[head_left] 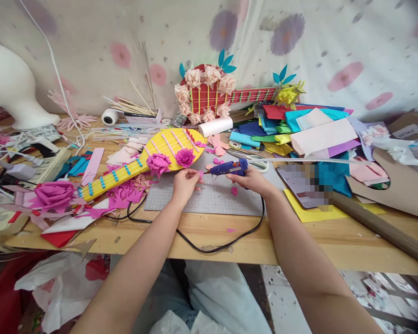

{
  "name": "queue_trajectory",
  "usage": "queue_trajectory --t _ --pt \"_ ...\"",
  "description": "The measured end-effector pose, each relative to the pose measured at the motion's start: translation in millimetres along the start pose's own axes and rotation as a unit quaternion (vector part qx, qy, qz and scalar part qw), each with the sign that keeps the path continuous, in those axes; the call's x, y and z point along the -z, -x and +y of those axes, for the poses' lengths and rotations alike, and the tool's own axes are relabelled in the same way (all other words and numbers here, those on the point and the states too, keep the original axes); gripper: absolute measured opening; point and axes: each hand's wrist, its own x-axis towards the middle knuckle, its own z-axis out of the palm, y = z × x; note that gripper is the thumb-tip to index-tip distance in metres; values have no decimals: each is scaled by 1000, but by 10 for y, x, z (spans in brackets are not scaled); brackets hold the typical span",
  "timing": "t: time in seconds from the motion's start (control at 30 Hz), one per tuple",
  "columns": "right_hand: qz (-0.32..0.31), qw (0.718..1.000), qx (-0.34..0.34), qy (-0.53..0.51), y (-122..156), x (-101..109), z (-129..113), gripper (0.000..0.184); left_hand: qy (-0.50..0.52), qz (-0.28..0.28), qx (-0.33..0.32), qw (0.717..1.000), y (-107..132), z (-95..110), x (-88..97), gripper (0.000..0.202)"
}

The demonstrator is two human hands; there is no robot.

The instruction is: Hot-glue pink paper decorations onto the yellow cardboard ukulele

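Observation:
My right hand [252,180] is wrapped round a blue hot glue gun [231,168], its nozzle pointing left. Facing that nozzle, my left hand [186,186] pinches a small pink paper petal [201,175]. Just behind the left hand lies a yellow paper guitar [167,147] with blue and pink strips across it. Two magenta paper flowers, one ruffled [159,164] and one finely fringed [185,157], sit on its body. Loose petals, among them a magenta one [234,191], are scattered on the grey cutting mat [209,204] below my hands.
A red paper guitar [209,95] with pale roses leans at the back. Coloured paper sheets [323,134] pile up at right, near a phone [299,185] and a wooden stick [379,222]. The black cord [209,251] loops over the table's front edge area.

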Motion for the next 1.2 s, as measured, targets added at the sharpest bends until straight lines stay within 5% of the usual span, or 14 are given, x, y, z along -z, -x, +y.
queue_trajectory --t 0.87,1.1,1.2 --pt "14 1000 -14 -9 0 4 -13 46 -18 -23 7 1000 -3 -14 -19 11" --pt "172 984 -46 4 -67 106 140 49 -20 -44 -7 999 -9 -57 -13 18" --pt "225 971 -75 33 -129 129 266 51 -59 -56 -70 994 55 -22 6 15"
